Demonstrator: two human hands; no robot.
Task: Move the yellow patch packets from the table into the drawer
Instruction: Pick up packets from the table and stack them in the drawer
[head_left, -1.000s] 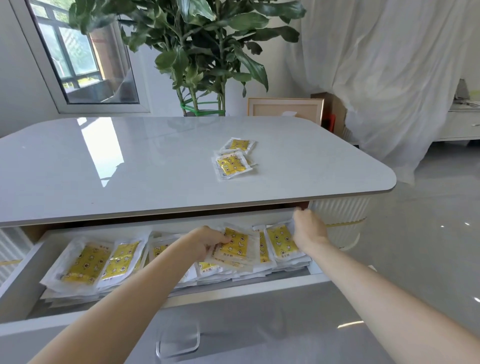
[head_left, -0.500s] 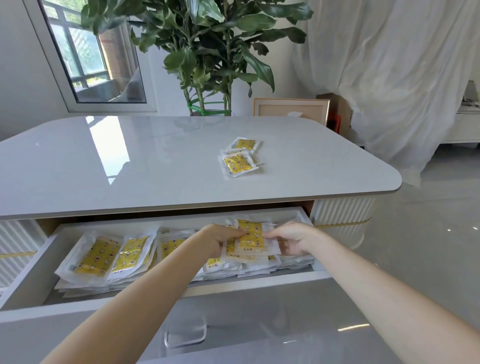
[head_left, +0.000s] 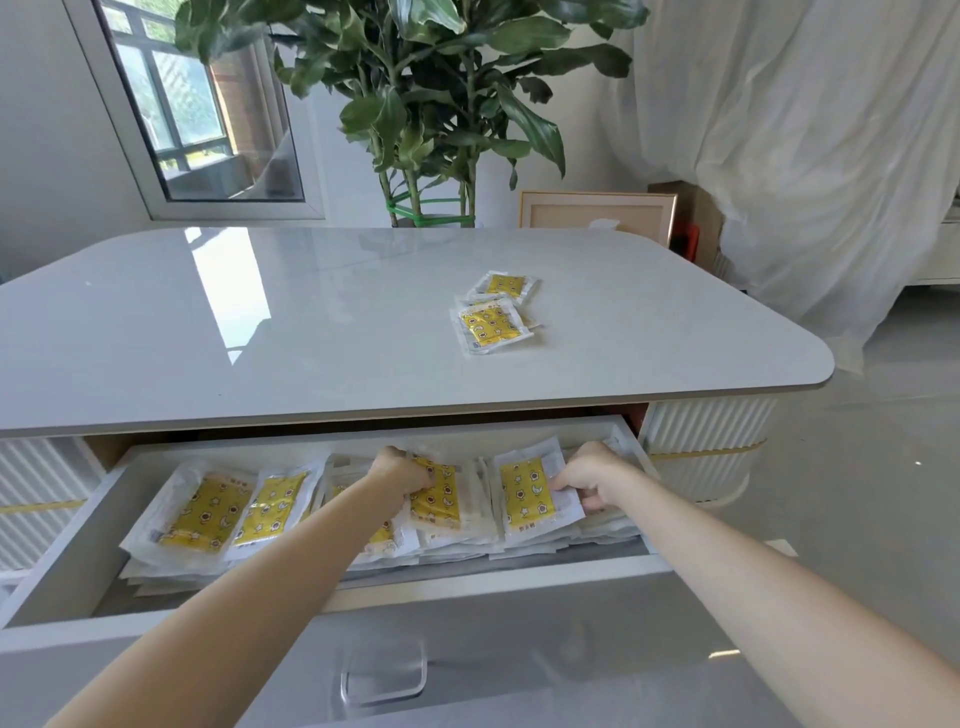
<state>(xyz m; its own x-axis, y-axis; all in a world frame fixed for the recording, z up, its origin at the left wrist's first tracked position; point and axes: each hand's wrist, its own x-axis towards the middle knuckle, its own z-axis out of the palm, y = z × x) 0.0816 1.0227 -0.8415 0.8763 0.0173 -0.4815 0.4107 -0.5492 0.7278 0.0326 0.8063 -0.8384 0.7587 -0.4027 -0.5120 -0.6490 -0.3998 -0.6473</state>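
Observation:
The white drawer (head_left: 67, 566) under the tabletop stands pulled out and holds several yellow patch packets in overlapping piles (head_left: 208, 512). My left hand (head_left: 400, 475) is inside it, fingers closed on a packet (head_left: 439, 499) near the middle. My right hand (head_left: 589, 480) grips the right edge of another packet (head_left: 524, 493) lying on the right-hand pile. A small pile of packets (head_left: 491, 325) rests on the grey table (head_left: 260, 332), right of centre, with one more packet (head_left: 506, 285) just behind it.
A large potted plant (head_left: 431, 104) stands behind the table, with a picture frame (head_left: 597, 213) leaning beside it. White curtains (head_left: 805, 130) hang at the right. A window (head_left: 202, 104) is at the back left. The drawer front has a clear handle (head_left: 384, 675).
My hands have spread apart inside the drawer: the left stays on a middle packet, the right has shifted to the right-hand pile with another packet.

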